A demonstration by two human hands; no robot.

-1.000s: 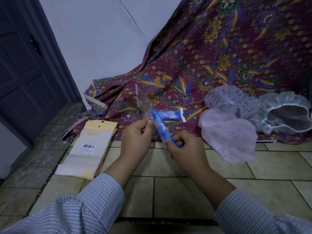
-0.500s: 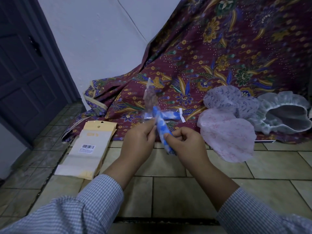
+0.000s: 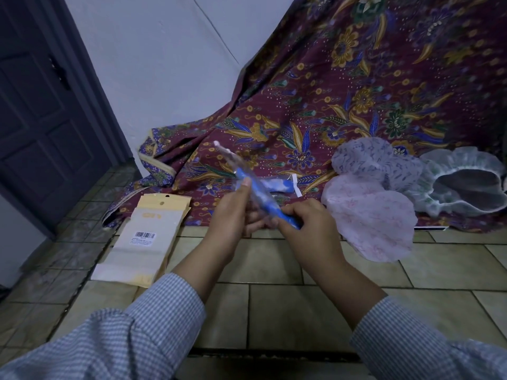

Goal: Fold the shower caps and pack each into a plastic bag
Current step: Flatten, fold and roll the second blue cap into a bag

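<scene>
My left hand (image 3: 233, 212) pinches clear plastic bag (image 3: 233, 160) at its side, thumb up; my right hand (image 3: 307, 229) grip clenched on lower end of rolled blue shower cap (image 3: 263, 198), cap partly inside bag, held tilted above tiled floor (image 3: 274, 311); second packed blue cap (image 3: 277, 185) lies on batik cloth (image 3: 356, 105) just behind; pink cap (image 3: 370, 223) and white frilled cap (image 3: 463, 185) lie right; bag packet (image 3: 148, 237) lies left on floor.
</scene>
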